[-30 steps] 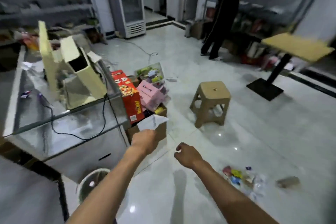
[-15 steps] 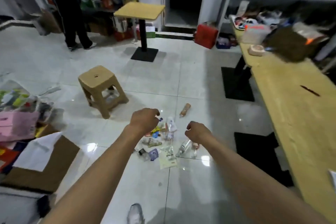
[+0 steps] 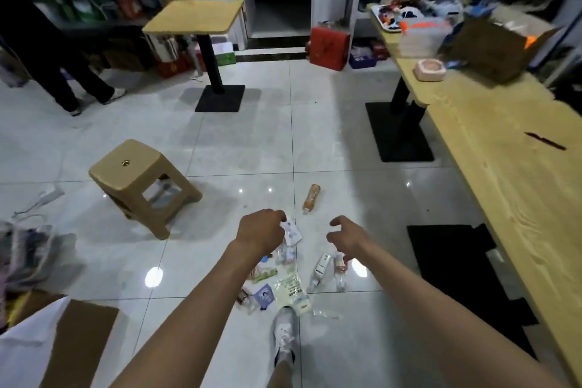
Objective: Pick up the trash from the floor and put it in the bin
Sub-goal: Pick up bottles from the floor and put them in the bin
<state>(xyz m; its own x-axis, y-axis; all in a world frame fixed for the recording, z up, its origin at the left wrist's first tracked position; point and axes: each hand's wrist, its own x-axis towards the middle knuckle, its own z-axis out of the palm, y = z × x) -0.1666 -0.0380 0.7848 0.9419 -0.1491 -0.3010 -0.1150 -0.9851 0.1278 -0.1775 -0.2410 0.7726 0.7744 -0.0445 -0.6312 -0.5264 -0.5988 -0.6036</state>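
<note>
Both arms reach forward over the trash pile [image 3: 283, 280], a scatter of wrappers and small packets on the tiled floor just ahead of the person's white shoe [image 3: 284, 335]. The left hand [image 3: 261, 231] hangs with fingers curled loosely and holds nothing; the right hand [image 3: 345, 235] has its fingers apart, seemingly readying a grab. A brown bottle [image 3: 311, 197] lies farther off. No bin shows.

trash [image 3: 288, 288]: wrappers, packets, scattered on floor tiles | bottle [image 3: 311, 197]: lying apart
</note>
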